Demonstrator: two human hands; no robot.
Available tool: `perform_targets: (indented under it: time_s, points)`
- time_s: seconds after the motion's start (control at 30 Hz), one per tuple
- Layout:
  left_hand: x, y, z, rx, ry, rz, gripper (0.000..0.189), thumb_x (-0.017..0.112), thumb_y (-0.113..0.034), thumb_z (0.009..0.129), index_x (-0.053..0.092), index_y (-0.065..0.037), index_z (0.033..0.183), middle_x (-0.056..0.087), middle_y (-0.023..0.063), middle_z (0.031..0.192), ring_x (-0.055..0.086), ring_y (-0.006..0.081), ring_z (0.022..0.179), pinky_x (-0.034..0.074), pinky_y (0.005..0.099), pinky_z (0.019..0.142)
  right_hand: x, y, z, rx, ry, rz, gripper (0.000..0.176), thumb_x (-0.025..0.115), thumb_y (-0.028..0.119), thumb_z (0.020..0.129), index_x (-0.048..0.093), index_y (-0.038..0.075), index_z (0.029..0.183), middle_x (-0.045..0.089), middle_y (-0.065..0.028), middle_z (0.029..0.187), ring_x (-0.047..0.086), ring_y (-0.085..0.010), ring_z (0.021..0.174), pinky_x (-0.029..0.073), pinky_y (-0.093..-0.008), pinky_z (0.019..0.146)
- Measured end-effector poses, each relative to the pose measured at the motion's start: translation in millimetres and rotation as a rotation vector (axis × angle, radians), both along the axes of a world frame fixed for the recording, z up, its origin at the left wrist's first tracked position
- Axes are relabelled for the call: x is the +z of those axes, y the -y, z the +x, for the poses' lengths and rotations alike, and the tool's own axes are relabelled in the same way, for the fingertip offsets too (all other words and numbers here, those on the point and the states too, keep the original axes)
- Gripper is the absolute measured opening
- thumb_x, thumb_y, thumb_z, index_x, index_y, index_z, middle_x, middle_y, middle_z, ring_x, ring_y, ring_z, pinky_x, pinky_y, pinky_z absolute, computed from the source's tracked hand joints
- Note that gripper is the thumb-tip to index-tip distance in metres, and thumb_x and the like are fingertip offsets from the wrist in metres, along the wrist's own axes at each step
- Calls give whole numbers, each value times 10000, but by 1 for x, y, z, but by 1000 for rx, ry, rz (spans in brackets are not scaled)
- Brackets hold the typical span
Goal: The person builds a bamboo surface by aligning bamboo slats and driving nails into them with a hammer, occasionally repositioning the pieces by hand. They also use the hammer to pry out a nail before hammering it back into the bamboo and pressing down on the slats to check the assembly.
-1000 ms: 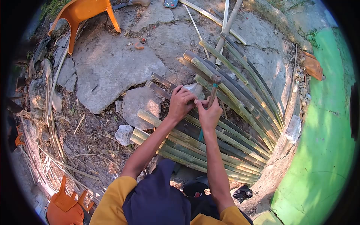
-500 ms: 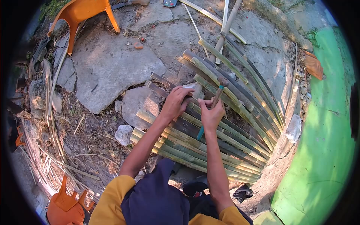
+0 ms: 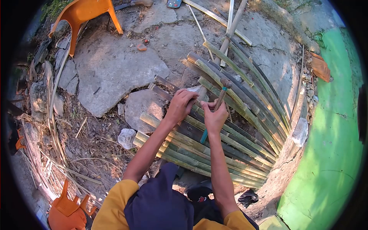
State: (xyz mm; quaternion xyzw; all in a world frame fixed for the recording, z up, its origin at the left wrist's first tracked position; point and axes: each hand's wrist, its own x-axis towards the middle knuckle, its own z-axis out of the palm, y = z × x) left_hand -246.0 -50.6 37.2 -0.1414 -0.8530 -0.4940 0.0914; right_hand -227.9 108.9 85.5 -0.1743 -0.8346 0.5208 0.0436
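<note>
Bamboo strips (image 3: 230,153) lie fanned out, their right ends close together at the concrete edge. My left hand (image 3: 180,105) is closed at the upper ends of the strips, its fingers on a bamboo piece; the exact grip is partly hidden. Just right of it, my right hand (image 3: 215,117) is wrapped round a hammer (image 3: 220,99) with a teal handle, its head pointing up and away from me. The right thumb and fingertips also meet near the same bamboo piece, close to the left fingertips.
An orange chair (image 3: 86,13) stands at the upper left, another (image 3: 69,211) at the lower left. A pale rock (image 3: 126,138) lies left of the strips. Broken concrete slabs (image 3: 115,69) stretch ahead. Green-painted ground (image 3: 326,153) borders the right, with a white stone (image 3: 300,132) beside it.
The hammer and my right hand have shifted slightly left, and the hammer head sits a little nearer the top of the view. My left hand has barely moved.
</note>
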Motion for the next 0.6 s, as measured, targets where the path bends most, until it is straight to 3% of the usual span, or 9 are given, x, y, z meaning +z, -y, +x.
perform_targets:
  time_s: [0.33, 0.6]
  points:
    - [5, 2, -1, -25, -4, -46, 232, 780, -63, 866, 735, -84, 1092, 757, 76, 1043, 700, 283, 1041, 460, 459, 1102, 1, 3, 1, -2, 14, 1, 346, 871, 60, 848, 607, -50, 1041, 778, -136, 795, 775, -179, 737, 593, -332, 697]
    - [3, -12, 3, 41, 33, -57, 209, 871, -141, 698, 758, -114, 872, 750, 22, 939, 694, 219, 1004, 447, 444, 1099, 1, 2, 3, 15, -6, 54, 357, 888, 56, 838, 601, -47, 1024, 769, -127, 788, 759, -156, 731, 585, -314, 685]
